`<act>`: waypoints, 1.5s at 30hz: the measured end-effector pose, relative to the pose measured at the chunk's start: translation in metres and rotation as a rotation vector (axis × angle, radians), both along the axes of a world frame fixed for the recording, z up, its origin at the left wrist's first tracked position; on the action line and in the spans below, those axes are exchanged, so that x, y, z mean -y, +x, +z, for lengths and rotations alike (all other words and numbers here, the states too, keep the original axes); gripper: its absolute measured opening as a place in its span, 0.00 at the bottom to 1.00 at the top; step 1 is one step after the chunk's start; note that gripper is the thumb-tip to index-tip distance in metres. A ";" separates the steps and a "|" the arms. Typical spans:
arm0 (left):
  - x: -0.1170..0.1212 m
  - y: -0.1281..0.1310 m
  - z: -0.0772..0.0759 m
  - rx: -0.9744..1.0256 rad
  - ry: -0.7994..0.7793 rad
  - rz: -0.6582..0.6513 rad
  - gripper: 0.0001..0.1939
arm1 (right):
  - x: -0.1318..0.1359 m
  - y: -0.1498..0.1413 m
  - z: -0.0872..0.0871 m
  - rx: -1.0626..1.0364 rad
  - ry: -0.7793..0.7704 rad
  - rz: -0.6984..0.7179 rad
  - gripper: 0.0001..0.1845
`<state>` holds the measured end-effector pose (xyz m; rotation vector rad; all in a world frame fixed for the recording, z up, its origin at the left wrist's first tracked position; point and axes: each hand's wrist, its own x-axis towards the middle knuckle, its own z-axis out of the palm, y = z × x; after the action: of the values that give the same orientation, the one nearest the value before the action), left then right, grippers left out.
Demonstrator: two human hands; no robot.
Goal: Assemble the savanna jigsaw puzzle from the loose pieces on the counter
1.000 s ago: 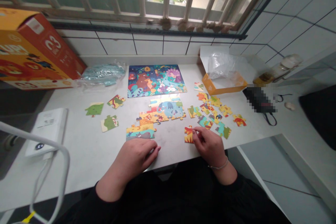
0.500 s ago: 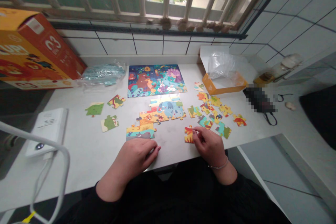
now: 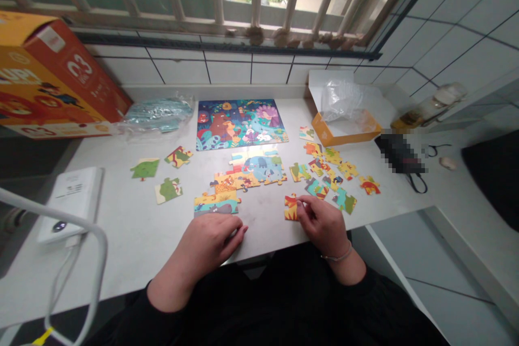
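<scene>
My right hand (image 3: pixel 325 223) pinches the edge of a red and yellow jigsaw puzzle piece (image 3: pixel 290 208) between thumb and forefinger, low over the table. Curled in a loose fist, my left hand (image 3: pixel 216 235) rests at the near edge of a joined puzzle section (image 3: pixel 216 205) that shows a hippo; nothing shows in its fingers. That section links up and right to joined pieces with an elephant (image 3: pixel 261 168). Right of these lie several loose puzzle pieces (image 3: pixel 320 186), some overlapping. On the left are a green tree piece (image 3: pixel 145 168) and two more pieces (image 3: pixel 169 190).
Behind the joined pieces lies a finished dark forest puzzle (image 3: pixel 242 124). An orange and white box (image 3: pixel 347 132) holds clear plastic. To the left are a large orange box (image 3: pixel 77 78), bagged masks (image 3: pixel 158 114) and a white power bank (image 3: pixel 72 203) with a cable. A bottle (image 3: pixel 430 107) stands far right.
</scene>
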<state>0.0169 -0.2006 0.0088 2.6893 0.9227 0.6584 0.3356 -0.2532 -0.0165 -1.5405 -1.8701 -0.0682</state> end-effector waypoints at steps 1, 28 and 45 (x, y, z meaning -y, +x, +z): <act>0.000 0.000 0.000 -0.003 0.003 0.000 0.15 | 0.000 0.000 0.000 0.000 0.000 0.000 0.10; 0.000 0.000 0.000 -0.014 -0.002 0.003 0.14 | -0.001 0.000 0.000 -0.002 -0.001 -0.008 0.11; -0.001 -0.002 -0.005 -0.031 -0.015 0.002 0.14 | -0.001 0.000 0.000 0.001 -0.002 -0.012 0.13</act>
<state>0.0146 -0.1995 0.0042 2.6931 0.9347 0.6090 0.3354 -0.2520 -0.0169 -1.5538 -1.8618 -0.0720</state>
